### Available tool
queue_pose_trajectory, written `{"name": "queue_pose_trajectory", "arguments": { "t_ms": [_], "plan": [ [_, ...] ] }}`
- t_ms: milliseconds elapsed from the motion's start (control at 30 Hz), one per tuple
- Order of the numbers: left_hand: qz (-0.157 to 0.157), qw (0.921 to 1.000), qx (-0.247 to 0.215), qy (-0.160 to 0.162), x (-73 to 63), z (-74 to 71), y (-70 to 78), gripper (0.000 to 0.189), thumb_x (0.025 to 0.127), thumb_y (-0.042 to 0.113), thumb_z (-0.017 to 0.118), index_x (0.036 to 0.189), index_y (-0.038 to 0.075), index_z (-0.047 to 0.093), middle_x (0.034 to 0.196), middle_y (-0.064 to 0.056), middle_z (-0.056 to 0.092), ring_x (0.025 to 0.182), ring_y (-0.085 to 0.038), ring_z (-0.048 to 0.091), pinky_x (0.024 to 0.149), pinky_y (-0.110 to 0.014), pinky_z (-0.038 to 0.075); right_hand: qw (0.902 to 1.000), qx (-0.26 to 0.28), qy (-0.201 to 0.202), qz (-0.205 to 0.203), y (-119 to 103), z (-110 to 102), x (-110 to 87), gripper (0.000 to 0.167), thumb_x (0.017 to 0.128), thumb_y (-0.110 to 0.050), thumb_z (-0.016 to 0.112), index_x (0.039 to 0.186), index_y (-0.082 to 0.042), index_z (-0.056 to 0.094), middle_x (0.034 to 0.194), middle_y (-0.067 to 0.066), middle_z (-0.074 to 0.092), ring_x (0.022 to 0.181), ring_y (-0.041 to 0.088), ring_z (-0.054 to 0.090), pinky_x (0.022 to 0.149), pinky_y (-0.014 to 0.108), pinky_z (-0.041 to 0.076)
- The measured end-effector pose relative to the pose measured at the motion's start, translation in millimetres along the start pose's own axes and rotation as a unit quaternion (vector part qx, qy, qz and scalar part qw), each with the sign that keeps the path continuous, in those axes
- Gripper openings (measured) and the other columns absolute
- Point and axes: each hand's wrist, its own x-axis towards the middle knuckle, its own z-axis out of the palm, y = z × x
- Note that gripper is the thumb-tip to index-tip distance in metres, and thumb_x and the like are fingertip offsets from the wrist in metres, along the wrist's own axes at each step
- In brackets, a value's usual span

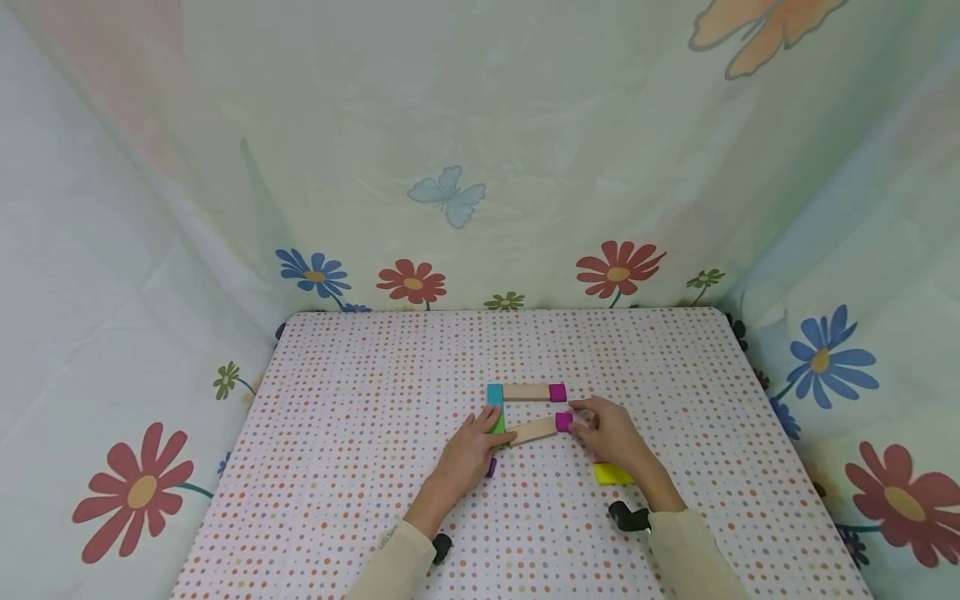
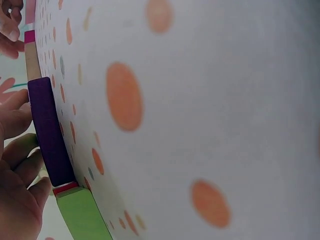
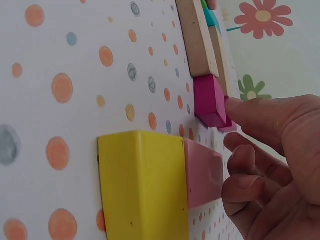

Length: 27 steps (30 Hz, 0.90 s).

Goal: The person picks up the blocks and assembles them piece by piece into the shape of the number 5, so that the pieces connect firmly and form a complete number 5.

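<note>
My left hand rests over a column of blocks, hiding part of it. A teal block and a green block show beyond its fingers, a purple block beside them. Its thumb lies at the left end of a slanted plain wooden block. At that block's right end sits a magenta block. The thumb of my right hand touches or nearly touches this magenta block. Its other fingers are loosely bent, apart from the block, with nothing held.
Farther back, another wooden block joins the teal block to a second magenta block. Below my right hand lie a yellow block and a pink block, end to end. A dotted cloth covers the table; flowered curtains surround it.
</note>
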Motion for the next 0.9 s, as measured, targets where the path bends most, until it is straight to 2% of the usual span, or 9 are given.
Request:
{"name": "queue_pose_trajectory", "arguments": {
  "t_ms": [133,267,400,633,800,900],
  "plan": [
    [-0.003,1.0,-0.004,-0.001,-0.3,-1.2,-0.9,0.038,0.106,0.008,0.061,0.14,0.023,0.071,0.168,-0.015,0.043,0.159,-0.032,0.04,0.13,-0.05,0.035,0.9998,-0.002,0.021,0.003,4,-4,-2.8,0.039,0.098,-0.017,0.076,0.134,-0.004,0.07,0.117,0.016,0.07,0.07,0.014,0.048,0.055,0.022,0.039],
    [-0.001,1.0,-0.008,0.003,-0.1,-0.7,-1.5,0.038,0.106,0.007,0.061,0.139,0.022,0.071,0.168,-0.016,0.044,0.158,-0.033,0.04,0.13,-0.051,0.035,0.9991,-0.003,0.042,0.008,9,-8,-11.0,0.038,0.098,-0.017,0.076,0.132,-0.002,0.071,0.121,0.02,0.071,0.066,0.014,0.047,0.052,0.022,0.039],
    [0.003,0.9999,-0.01,0.006,0.1,-1.1,-1.0,0.038,0.105,0.008,0.062,0.139,0.022,0.071,0.167,-0.016,0.044,0.158,-0.034,0.04,0.129,-0.051,0.036,0.9985,-0.004,0.048,0.024,16,-10,-21.2,0.039,0.098,-0.017,0.075,0.133,-0.001,0.07,0.116,0.02,0.07,0.066,0.014,0.047,0.052,0.022,0.039],
    [-0.002,0.9999,-0.013,0.003,-0.8,-2.9,1.3,0.037,0.106,0.01,0.061,0.139,0.022,0.071,0.167,-0.016,0.044,0.158,-0.034,0.04,0.13,-0.051,0.035,0.9975,-0.022,0.054,0.04,25,-10,-36.6,0.04,0.097,-0.018,0.077,0.132,0.0,0.07,0.119,0.019,0.071,0.072,0.016,0.049,0.058,0.022,0.038],
    [-0.003,1.0,-0.009,0.001,-0.6,-2.7,1.4,0.037,0.106,0.01,0.061,0.139,0.022,0.071,0.168,-0.015,0.044,0.158,-0.033,0.04,0.13,-0.051,0.035,0.9971,-0.023,0.046,0.055,28,-9,-44.9,0.044,0.095,-0.02,0.079,0.134,-0.001,0.069,0.098,0.012,0.065,0.072,0.017,0.047,0.057,0.024,0.036],
    [-0.003,1.0,-0.007,0.001,-0.2,-2.6,1.2,0.037,0.106,0.01,0.061,0.139,0.022,0.071,0.168,-0.015,0.044,0.158,-0.033,0.04,0.13,-0.051,0.035,0.9974,-0.022,0.044,0.052,30,-8,-48.2,0.047,0.095,-0.021,0.079,0.135,-0.001,0.068,0.093,0.009,0.062,0.07,0.015,0.046,0.055,0.023,0.035]
  ]
}}
